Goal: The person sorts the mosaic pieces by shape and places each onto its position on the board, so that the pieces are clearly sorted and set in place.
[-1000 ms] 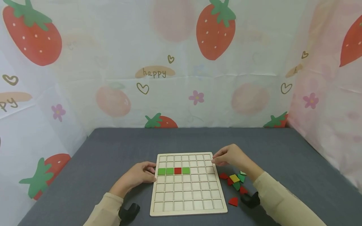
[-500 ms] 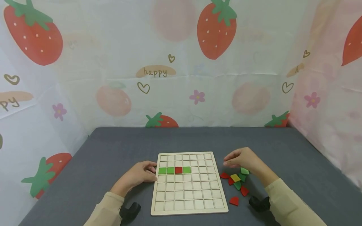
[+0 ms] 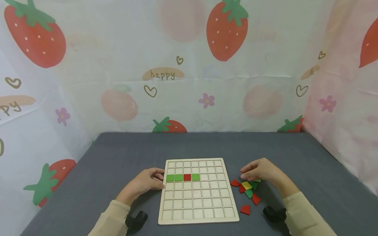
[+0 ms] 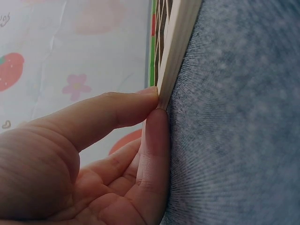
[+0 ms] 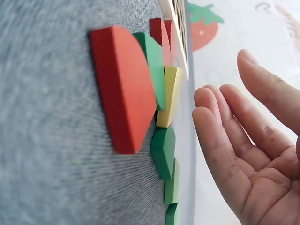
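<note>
A pale wooden grid board (image 3: 198,209) lies on the dark table; one row bears three green square tiles (image 3: 178,177) and one red tile (image 3: 187,177). My left hand (image 3: 147,179) rests at the board's left edge, thumb and finger touching it, as the left wrist view also shows. To the right of the board, my right hand (image 3: 260,169) hovers over a pile of loose pieces with nothing visible in its fingers. That pile holds a yellow piece (image 3: 246,186), a red rounded piece (image 5: 124,89) and a dark green piece (image 5: 163,152). The hand partly covers the green ones.
A separate red piece (image 3: 245,209) lies near the board's right edge. Grey cloth (image 3: 133,144) covers the table. Behind it hangs a strawberry-print curtain (image 3: 189,98). Black wrist mounts (image 3: 137,220) stick out beneath both forearms.
My right hand has moved right and slightly nearer, from the board's upper right edge to above the loose pieces. The left hand stays at the board's edge. The tiles on the board look unchanged.
</note>
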Action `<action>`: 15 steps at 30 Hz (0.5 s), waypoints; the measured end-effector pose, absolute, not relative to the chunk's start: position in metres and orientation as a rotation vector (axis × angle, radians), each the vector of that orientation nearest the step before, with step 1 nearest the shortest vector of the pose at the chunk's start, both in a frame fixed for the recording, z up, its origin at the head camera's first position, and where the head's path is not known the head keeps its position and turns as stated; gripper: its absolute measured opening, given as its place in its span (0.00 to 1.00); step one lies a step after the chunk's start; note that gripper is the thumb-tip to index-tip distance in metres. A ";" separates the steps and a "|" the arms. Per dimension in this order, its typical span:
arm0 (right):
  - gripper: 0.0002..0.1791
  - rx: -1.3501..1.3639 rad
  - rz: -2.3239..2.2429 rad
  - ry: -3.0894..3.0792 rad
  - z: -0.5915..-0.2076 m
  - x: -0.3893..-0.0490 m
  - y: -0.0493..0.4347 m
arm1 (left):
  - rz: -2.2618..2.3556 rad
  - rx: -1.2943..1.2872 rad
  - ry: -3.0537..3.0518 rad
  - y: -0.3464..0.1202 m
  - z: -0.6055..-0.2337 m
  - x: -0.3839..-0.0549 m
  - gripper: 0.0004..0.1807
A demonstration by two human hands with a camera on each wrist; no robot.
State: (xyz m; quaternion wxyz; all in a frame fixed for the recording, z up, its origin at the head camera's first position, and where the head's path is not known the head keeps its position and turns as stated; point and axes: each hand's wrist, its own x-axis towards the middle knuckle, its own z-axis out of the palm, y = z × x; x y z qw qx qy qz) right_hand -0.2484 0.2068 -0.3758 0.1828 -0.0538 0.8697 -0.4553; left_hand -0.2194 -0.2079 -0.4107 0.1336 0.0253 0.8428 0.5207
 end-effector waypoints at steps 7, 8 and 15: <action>0.25 -0.183 -1.270 2.440 -0.377 -0.247 0.219 | 1.504 0.058 2.458 -0.207 -0.412 -0.220 0.35; 0.25 -0.194 -1.272 2.433 -0.377 -0.247 0.220 | 1.503 0.061 2.459 -0.207 -0.412 -0.220 0.35; 0.23 -0.200 -1.269 2.380 -0.378 -0.249 0.225 | 1.507 0.053 2.444 -0.207 -0.413 -0.221 0.35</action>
